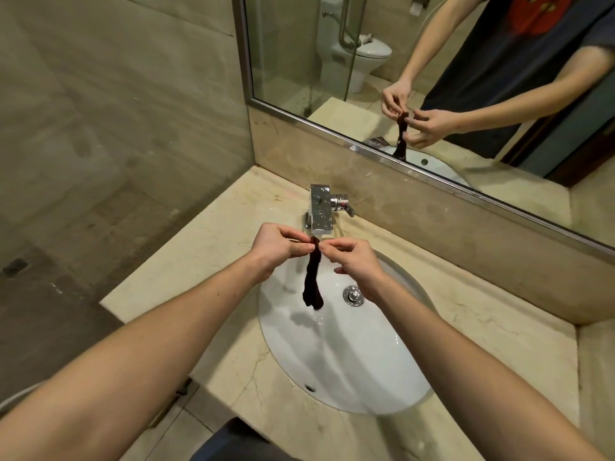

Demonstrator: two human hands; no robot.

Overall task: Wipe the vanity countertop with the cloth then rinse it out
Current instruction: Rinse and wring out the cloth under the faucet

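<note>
Above the sink [349,361] — cloth [312,277] pinched between left hand [278,247] and right hand [352,261].

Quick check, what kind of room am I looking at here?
A bathroom, most likely: a white sink set in a marble vanity countertop, a chrome faucet, and a toilet reflected in the wall mirror.

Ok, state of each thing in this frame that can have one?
cloth: bunched, dangling over the basin
left hand: pinch grip on cloth top
right hand: pinch grip on cloth top
faucet: no stream visible
sink basin: wet, not filled
drain stopper: position unclear
</note>
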